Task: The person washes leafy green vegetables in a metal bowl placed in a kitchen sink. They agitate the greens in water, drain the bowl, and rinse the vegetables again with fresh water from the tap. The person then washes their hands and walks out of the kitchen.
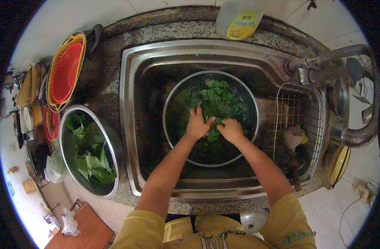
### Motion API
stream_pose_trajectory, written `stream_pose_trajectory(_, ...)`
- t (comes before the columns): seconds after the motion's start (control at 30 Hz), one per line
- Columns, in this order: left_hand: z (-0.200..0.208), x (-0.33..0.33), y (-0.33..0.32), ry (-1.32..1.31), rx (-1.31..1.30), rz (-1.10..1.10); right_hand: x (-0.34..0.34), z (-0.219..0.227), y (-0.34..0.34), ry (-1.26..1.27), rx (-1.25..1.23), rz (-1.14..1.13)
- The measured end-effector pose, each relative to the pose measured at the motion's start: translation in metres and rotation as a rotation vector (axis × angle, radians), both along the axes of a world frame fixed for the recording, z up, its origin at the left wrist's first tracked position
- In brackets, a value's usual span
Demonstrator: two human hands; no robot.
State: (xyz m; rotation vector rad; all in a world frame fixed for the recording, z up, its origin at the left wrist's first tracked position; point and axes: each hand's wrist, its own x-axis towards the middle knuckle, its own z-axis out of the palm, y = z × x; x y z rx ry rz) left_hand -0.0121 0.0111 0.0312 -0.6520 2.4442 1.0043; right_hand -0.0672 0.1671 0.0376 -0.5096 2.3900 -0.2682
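A steel sink [127,103] is set into a speckled stone counter [169,31], backed by a pale tiled wall [103,14]. A translucent bottle [239,18] is stood at the rear edge. Inside the sink, a round, thin-rimmed bowl [259,118] is filled with wet, ruffled greens [217,92]. Into these the left hand [198,125] is lowered with fingers spread, gripping nothing visible; the right hand [231,129] is bent at the greens, and whether any are grasped cannot be told. Broad leaves [90,164] are held in a metal basin [111,145] at left, near a red plastic basket [67,72]. At right, a wire rack [276,120] is fitted.
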Motion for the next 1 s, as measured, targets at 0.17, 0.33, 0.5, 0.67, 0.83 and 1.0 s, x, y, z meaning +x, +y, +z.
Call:
stream_pose_trajectory(0.17, 0.04, 0.002, -0.018, -0.039, 0.57, -0.02, -0.013, 0.054, 0.001, -0.429, -0.291, -0.036)
stream_pose_trajectory(0.33, 0.036, -0.006, -0.064, 0.276, -0.03, -0.128, -0.023, 0.085, 0.005, -0.192, -0.274, 0.143)
stream_pose_trajectory(0.5, -0.008, -0.021, -0.056, 0.223, -0.065, 0.043, -0.062, 0.055, -0.021, 0.2, -0.255, 0.239)
stream_pose_trajectory(0.67, -0.041, 0.01, 0.002, 0.14, 0.027, -0.361, -0.053, 0.02, -0.034, 0.194, -0.057, 0.297)
stream_pose_trajectory(0.83, 0.01, 0.006, -0.04, -0.042, -0.284, -0.473, -0.047, 0.031, -0.03, -0.044, 0.198, 0.231)
stream_pose_trajectory(1.0, -0.001, 0.018, -0.007, -0.149, 0.026, -0.081, -0.019, -0.028, 0.016, 0.046, 0.027, -0.048)
